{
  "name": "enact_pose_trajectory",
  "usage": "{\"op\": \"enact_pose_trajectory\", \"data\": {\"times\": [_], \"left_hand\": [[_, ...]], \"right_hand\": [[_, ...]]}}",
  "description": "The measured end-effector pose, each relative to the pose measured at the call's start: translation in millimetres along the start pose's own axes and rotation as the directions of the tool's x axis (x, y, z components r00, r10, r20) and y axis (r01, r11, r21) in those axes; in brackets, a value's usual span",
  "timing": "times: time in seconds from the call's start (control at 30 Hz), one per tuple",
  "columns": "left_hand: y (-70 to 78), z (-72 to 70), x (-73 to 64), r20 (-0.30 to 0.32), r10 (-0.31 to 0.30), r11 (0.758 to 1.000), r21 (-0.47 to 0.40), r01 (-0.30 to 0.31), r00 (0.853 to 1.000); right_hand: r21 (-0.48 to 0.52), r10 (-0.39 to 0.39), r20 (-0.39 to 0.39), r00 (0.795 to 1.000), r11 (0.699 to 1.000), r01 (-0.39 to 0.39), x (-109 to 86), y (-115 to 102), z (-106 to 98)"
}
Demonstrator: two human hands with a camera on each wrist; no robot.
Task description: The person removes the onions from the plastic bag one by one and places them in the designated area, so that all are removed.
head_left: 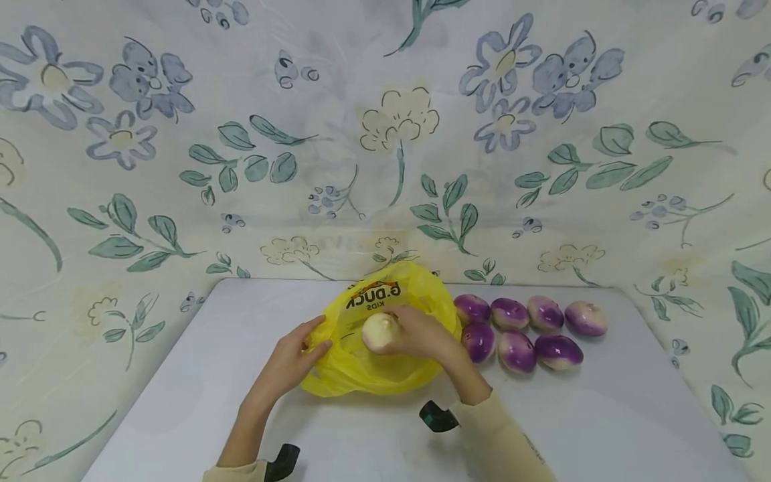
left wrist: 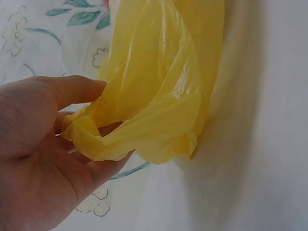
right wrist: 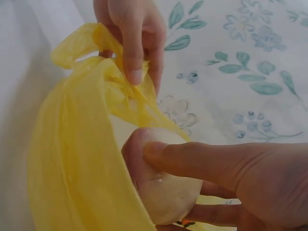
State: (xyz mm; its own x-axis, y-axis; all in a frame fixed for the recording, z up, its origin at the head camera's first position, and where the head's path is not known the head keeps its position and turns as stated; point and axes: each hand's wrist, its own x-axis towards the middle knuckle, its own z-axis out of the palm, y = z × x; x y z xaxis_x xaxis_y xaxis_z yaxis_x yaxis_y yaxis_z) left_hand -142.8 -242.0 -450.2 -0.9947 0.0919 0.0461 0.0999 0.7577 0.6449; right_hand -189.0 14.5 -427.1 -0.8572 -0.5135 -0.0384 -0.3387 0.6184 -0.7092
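Note:
A yellow plastic bag [head_left: 385, 381] with dark print lies on the white table, its mouth spread toward me. My left hand [head_left: 296, 358] holds the left edge of that mouth; in the left wrist view, the thumb and fingers [left wrist: 91, 90] have the thin plastic between them. Within the opening, my right hand [head_left: 418, 331] grips a turnip [head_left: 381, 333] whose pale end faces up. The right wrist view shows the turnip [right wrist: 166, 192] with a purple patch under the thumb, partly behind the bag's edge [right wrist: 86, 159]. Whatever lies deeper in the bag is hidden.
Several purple-and-white turnips [head_left: 517, 351] sit in two rows right of the bag, the nearest ones against it. The white table [head_left: 199, 388] meets a floral cloth [head_left: 337, 167] behind its back edge. A dark wrist device [head_left: 438, 416] hangs beside the right sleeve.

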Motion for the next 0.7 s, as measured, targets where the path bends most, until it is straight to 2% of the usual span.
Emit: {"op": "enact_pose_trajectory", "data": {"times": [0.17,0.47,0.7], "left_hand": [[-1.2,0.5,0.2,-0.003,0.003,1.0,0.002,-0.003,1.0],[-1.4,-0.1,-1.2,-0.001,0.015,1.0,-0.004,-0.015,1.0],[0.2,-1.3,-0.1,0.004,0.005,1.0,-0.002,-0.005,1.0]], "right_hand": [[0.025,0.003,-0.015,1.0,1.0,-0.002,-12.5,0,-7],[0.041,0.059,-0.067,0.996,0.998,-0.056,-29.6,6,-15],[0.005,0.079,-0.117,0.99,0.997,-0.079,-43.4,12,-26]]}}
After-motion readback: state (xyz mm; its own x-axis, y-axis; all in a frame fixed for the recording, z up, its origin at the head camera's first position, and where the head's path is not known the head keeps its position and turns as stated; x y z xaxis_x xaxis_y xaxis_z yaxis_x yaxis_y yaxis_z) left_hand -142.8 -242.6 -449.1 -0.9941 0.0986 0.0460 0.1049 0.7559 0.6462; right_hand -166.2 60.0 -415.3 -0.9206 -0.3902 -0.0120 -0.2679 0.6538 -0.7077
